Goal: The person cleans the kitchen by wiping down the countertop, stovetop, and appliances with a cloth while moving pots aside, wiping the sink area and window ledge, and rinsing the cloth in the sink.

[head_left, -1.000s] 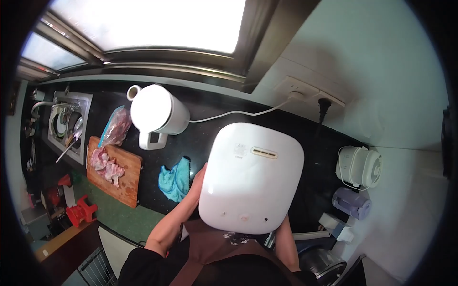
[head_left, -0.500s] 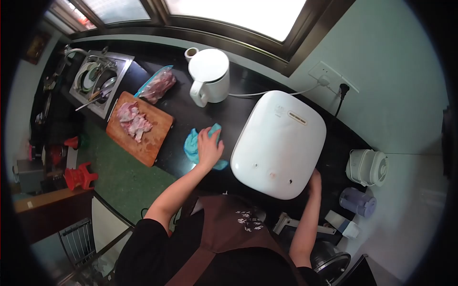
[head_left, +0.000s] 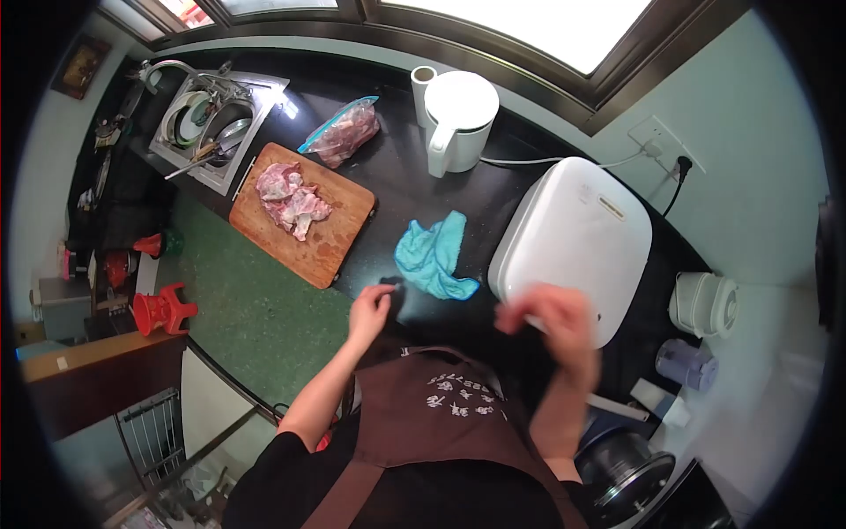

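My left hand (head_left: 370, 310) is over the counter's front edge, its fingers loosely bent, the thumb apart and nothing visible in it. Up and to the right of it lies a crumpled turquoise cloth (head_left: 434, 254), untouched. My right hand (head_left: 553, 319) is blurred by motion in front of the lower left part of a white rounded appliance (head_left: 586, 238); whether its fingers are closed cannot be made out. Left of the cloth, pieces of raw meat (head_left: 291, 198) rest on a wooden cutting board (head_left: 322, 247).
Behind the board is a bag of meat (head_left: 348, 132). A white kettle (head_left: 460, 119) stands near the window beside a roll (head_left: 423, 78). Dishes fill the sink (head_left: 216, 132) at the left. A white container (head_left: 703, 304) and a purplish jar (head_left: 686, 364) are at the right.
My left hand has let go of the cloth and drawn back toward the counter's front edge. My right hand has come from the appliance's right side to its lower left. The view has shifted.
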A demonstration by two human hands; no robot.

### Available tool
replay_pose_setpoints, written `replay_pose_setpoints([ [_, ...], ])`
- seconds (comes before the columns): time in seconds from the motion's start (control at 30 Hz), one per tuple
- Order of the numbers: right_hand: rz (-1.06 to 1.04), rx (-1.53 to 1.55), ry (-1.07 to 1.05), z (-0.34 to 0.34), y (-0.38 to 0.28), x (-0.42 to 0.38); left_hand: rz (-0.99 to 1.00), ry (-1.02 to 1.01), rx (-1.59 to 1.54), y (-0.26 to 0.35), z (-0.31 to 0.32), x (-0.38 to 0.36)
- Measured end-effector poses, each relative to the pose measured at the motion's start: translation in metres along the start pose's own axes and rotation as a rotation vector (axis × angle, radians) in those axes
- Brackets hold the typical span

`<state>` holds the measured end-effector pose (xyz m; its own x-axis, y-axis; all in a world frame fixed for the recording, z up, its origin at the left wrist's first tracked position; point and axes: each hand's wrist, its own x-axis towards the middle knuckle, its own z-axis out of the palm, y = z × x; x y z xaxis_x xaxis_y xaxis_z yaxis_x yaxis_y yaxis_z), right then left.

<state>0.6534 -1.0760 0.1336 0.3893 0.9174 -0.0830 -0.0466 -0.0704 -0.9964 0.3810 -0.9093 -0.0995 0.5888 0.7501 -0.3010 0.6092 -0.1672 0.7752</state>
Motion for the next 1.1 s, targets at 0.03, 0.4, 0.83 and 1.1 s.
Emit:
replay_pose_setpoints([
  [0.03, 0.04, -0.045, -0.049, 0.03, 0.034, 0.027, -0.057, -0.003, -0.133, -0.033, -0.012, -0.002],
  [0.4, 0.092, -1.164, 0.299, 0.196, 0.288, 0.071, -0.474, -0.391, -0.281, -0.129, -0.192, 0.027],
  [0.83, 0.698, -1.324, 1.164, 0.051, 0.335, -0.15, 0.071, -0.844, 0.139, -0.066, -0.185, 0.077],
  [1.1, 0.472, -1.152, 1.019, 0.098, 0.322, -0.069, 0.122, -1.151, 0.09, -0.019, -0.112, 0.072],
])
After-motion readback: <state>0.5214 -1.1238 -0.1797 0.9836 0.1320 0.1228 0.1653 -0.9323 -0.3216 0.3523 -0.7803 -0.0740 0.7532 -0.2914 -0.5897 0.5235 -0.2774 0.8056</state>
